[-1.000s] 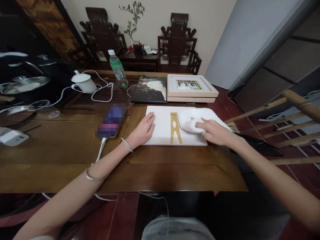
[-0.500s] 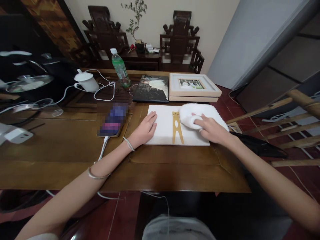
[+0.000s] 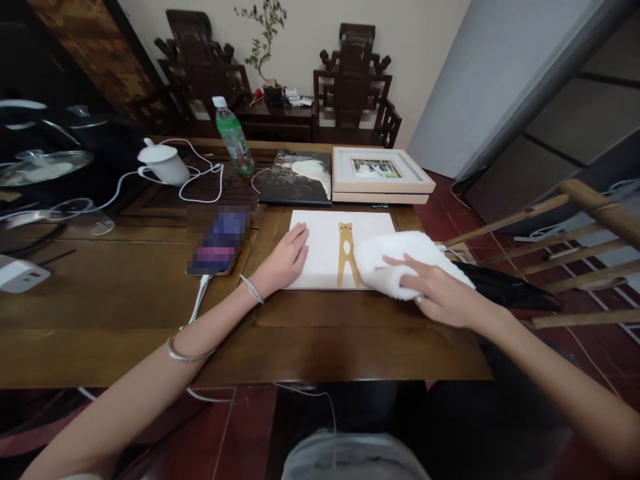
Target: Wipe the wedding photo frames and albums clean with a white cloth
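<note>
A flat white board lies on the wooden table, with a yellow-brown animal-like figure on its face. My left hand rests with fingers stretched out on the board's left edge and holds nothing. Bunched in my right hand is a fluffy white cloth, its fingers closed around a fold. The cloth covers the board's right part and hangs past its near right edge, touching the figure's right side.
Behind the board lie a dark picture panel and stacked light-wood frames. A green-labelled bottle, a lidded white cup and a charging phone stand or lie to the left. A wooden chair is at the right.
My right hand has drawn the cloth toward me and slightly right, from the board's upper right to its near right corner. My left hand stays on the board's left edge.
</note>
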